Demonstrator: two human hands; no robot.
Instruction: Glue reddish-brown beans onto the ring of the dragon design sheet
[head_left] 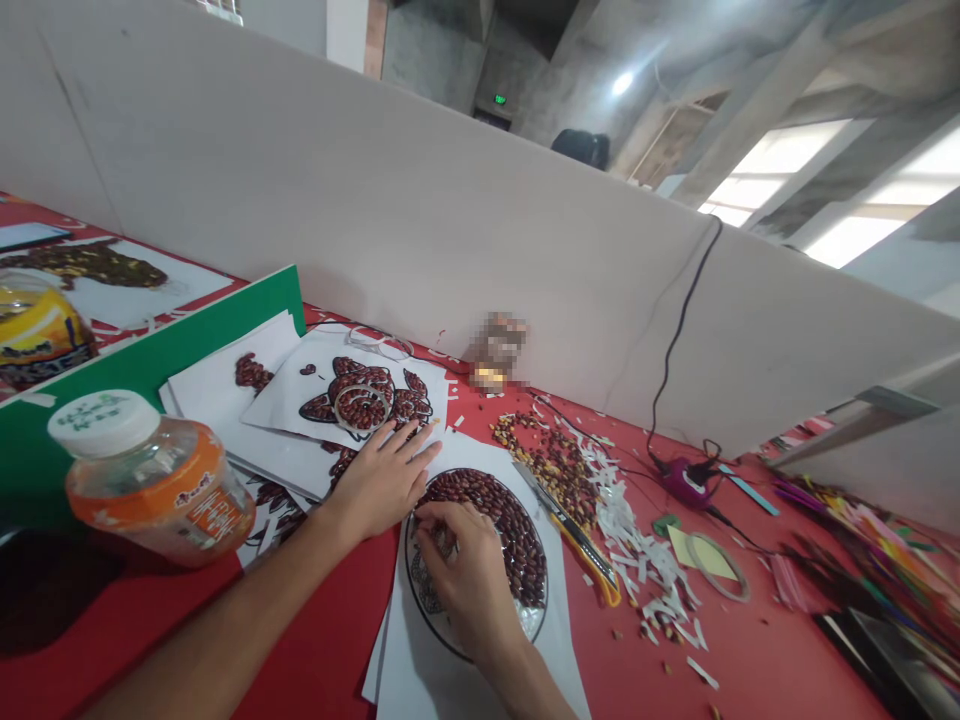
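A white sheet point(480, 670) lies on the red table in front of me, with a round outline partly filled with dark red beans point(510, 525). My left hand point(384, 478) lies flat with fingers stretched out, pressing the sheet's upper left corner. My right hand point(466, 572) rests on the round bean picture with its fingertips pinched together at the left edge of the beans; whatever they hold is too small to make out. Behind my left hand lies another sheet with a finished bean picture point(364, 395).
A plastic jar with a white lid and orange label point(154, 478) lies at the left beside a green board point(150, 365). A yellow-handled knife point(574, 530), loose beans point(555, 460), paper scraps point(637, 540), a tape ring point(716, 565) and a purple glue gun point(682, 480) lie to the right. A white partition stands behind.
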